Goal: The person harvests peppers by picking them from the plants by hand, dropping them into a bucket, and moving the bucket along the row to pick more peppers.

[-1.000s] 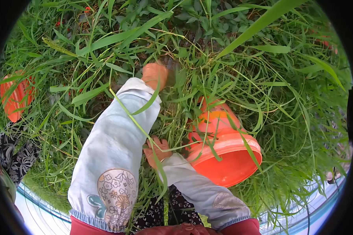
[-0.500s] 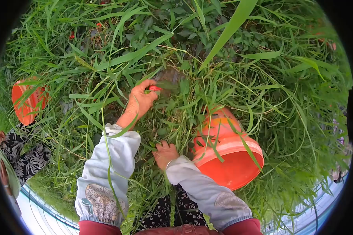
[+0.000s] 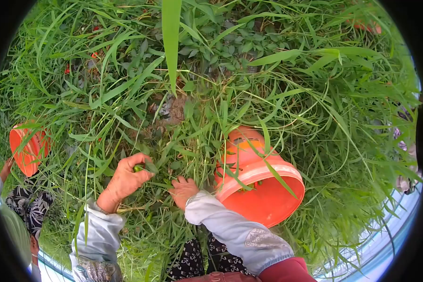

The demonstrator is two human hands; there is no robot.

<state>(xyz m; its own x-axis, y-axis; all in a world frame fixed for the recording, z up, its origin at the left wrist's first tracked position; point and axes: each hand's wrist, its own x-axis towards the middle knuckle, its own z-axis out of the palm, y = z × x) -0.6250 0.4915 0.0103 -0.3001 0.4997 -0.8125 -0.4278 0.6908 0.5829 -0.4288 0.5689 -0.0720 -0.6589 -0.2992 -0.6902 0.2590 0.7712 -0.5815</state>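
Observation:
My left hand (image 3: 128, 177) is closed in a pinch above the weeds, with a small green chili pepper (image 3: 138, 168) between thumb and fingers. A dark leaf juts out beside the fingertips. To its right, my right hand (image 3: 183, 191) rests low on the green stems, its fingers stretched out and apart; their tips are partly among the leaves. Just right of that hand an orange bucket (image 3: 286, 170) stands in the grass, its wide mouth toward me. Something green shows inside near its rim, too small to make out.
Tall grass and leafy plants (image 3: 249, 47) surround me, with a patch of bare soil (image 3: 176, 110) ahead. At the far left another person in patterned trousers (image 3: 30, 202) is near a second orange bucket (image 3: 26, 152). Small red spots (image 3: 95, 55) show among the leaves.
My left hand has moved down and left, toward me. A red piece showed in its fingers before; now a green pepper does. My right hand stays low in the plants.

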